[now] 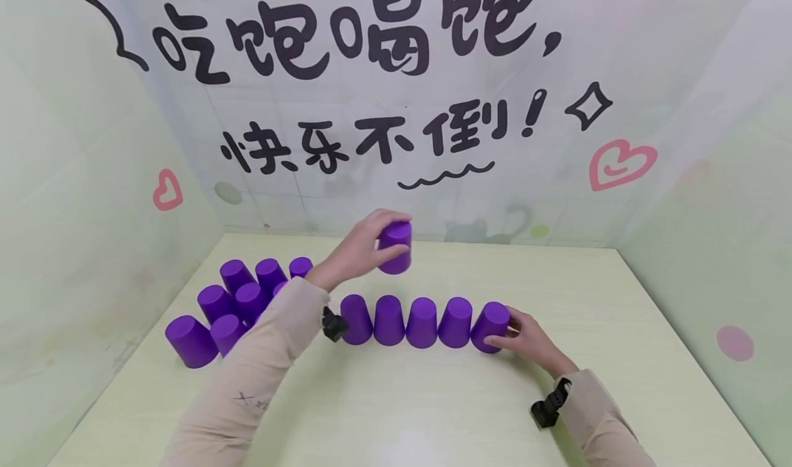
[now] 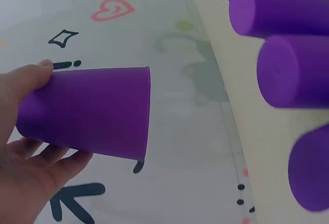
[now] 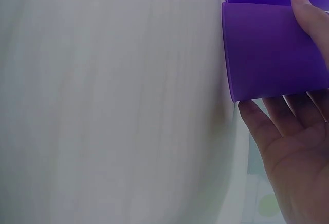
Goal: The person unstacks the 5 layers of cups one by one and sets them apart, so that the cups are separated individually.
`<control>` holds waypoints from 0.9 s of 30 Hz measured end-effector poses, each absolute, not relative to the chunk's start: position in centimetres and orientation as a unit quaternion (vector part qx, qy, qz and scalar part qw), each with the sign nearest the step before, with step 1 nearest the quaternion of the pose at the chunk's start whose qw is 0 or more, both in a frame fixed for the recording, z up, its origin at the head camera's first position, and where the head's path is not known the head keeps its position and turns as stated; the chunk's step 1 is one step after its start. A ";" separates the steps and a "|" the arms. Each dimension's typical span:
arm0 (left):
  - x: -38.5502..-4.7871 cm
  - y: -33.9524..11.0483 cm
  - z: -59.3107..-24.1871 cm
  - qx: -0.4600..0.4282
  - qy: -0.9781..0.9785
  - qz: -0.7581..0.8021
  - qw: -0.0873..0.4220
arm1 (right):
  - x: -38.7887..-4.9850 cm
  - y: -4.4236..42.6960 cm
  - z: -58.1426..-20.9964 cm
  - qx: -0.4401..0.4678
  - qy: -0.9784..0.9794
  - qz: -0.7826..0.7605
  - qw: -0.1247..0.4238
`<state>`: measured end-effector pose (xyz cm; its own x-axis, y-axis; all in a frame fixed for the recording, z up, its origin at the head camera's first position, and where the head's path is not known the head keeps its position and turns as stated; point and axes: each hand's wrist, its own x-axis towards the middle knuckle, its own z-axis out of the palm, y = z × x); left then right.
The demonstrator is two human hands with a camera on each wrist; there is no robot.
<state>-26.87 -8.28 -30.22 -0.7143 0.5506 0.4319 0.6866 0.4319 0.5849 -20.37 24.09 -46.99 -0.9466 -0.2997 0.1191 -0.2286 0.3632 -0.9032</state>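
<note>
My left hand [image 1: 354,252] holds a purple cup [image 1: 397,234] mouth down in the air, above and behind a row of cups on the table. In the left wrist view the thumb lies on one side of this held cup [image 2: 97,111] and the fingers on the other. Several upside-down purple cups [image 1: 423,324] stand side by side in the row. At its right end, my right hand [image 1: 533,342] grips the last purple cup [image 1: 491,322], thumb in front and fingers behind. The right wrist view shows that gripped cup [image 3: 272,54] against its neighbour, rim on the tabletop.
To the left, several more upside-down purple cups [image 1: 193,342] stand grouped on the pale table [image 1: 421,405], partly hidden by my left sleeve [image 1: 266,364]. A printed backdrop wall [image 1: 346,212] rises behind the table, with side walls at left and right.
</note>
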 end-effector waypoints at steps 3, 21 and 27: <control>-27.2 -10.5 -30.5 -0.346 -0.849 -0.389 0.090 | -20.4 24.1 -47.0 -0.156 0.827 -0.540 0.036; -29.0 -17.3 -37.8 -0.209 -0.896 -0.380 0.091 | -20.3 24.1 -46.9 -0.137 0.836 -0.530 0.037; -29.5 -17.1 -39.8 -0.189 -0.902 -0.381 0.076 | -20.3 24.0 -46.9 -0.137 0.833 -0.534 0.042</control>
<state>-29.53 -17.08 -39.85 -0.9173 0.2829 0.2801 0.3980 0.6387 0.6585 -20.26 24.00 -46.86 -0.9588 -0.2738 0.0756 -0.1830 0.3921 -0.9015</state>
